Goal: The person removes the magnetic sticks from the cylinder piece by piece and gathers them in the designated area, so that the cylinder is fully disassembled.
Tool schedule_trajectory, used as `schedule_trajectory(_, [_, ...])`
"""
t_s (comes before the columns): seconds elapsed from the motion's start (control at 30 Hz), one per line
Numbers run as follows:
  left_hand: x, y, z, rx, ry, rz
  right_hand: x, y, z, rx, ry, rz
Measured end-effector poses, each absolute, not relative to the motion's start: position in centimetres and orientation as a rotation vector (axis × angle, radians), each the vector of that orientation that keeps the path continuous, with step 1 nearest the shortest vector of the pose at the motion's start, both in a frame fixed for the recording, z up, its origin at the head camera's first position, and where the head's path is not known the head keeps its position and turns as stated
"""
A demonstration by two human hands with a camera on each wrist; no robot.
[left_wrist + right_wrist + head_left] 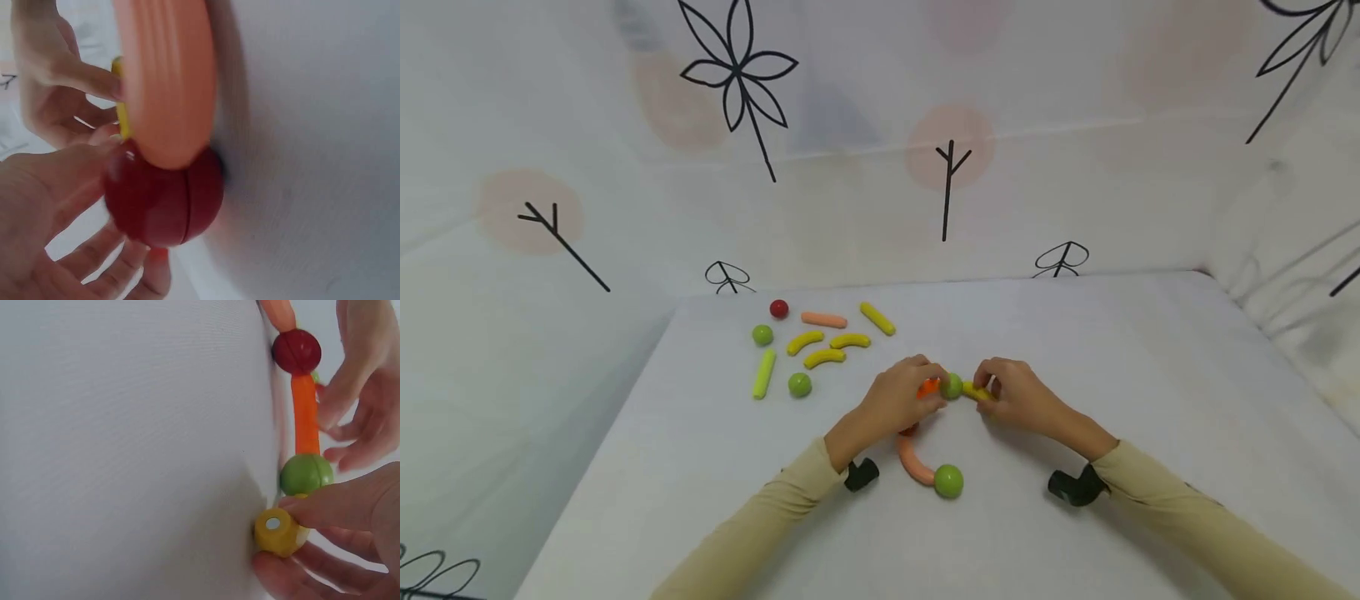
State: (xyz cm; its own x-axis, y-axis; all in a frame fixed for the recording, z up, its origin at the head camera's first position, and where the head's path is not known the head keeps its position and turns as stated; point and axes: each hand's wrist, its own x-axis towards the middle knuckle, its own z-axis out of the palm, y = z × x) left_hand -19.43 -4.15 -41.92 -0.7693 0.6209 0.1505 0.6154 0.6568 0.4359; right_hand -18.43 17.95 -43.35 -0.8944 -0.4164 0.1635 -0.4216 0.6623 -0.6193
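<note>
My right hand [1022,398] pinches a yellow curved magnetic stick [275,534] between thumb and fingers. A silvery disc shows in the stick's near end. Its other end meets a green ball [952,386]. My left hand [898,396] has its thumb and fingers about an orange stick [305,415], which joins that green ball to a dark red ball [297,351]. From the red ball, a peach curved stick [914,462] runs to another green ball [949,481] nearer me. In the left wrist view, the red ball and peach stick partly hide both hands.
At the back left lie loose pieces: a red ball [778,309], green balls [800,384], yellow curved sticks [825,357], a straight yellow stick [877,318], a peach stick [823,320] and a lime stick [764,374]. A patterned cloth [865,208] hangs behind the white table [1120,333].
</note>
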Motion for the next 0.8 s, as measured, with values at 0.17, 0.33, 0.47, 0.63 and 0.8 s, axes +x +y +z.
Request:
schedule_trajectory(0.17, [-20.9, -4.2, -42.7, 0.939, 2.841, 0.683, -18.6, 17.3, -43.6, 0.734, -2.833, 1.121])
schedule_trajectory(0.33, [-21.1, -4.4, -42.8, 0.954, 2.777, 0.694, -18.5, 17.7, -43.4, 0.737, -2.847, 1.144])
schedule_trajectory(0.47, [-21.4, -4.6, -42.8, 0.953, 2.73, 0.748, -18.8, 18.0, -42.9, 0.753, -2.881, 1.095])
schedule_trajectory(0.63, [-21.5, -5.5, -43.0, 0.856, 2.695, 0.799, -19.6, 19.3, -42.2, 0.676, -2.887, 0.971])
schedule_trajectory(0.8, [-21.3, -6.3, -43.1, 0.804, 2.68, 0.836, -22.0, 19.5, -41.5, 0.682, -2.829, 0.976])
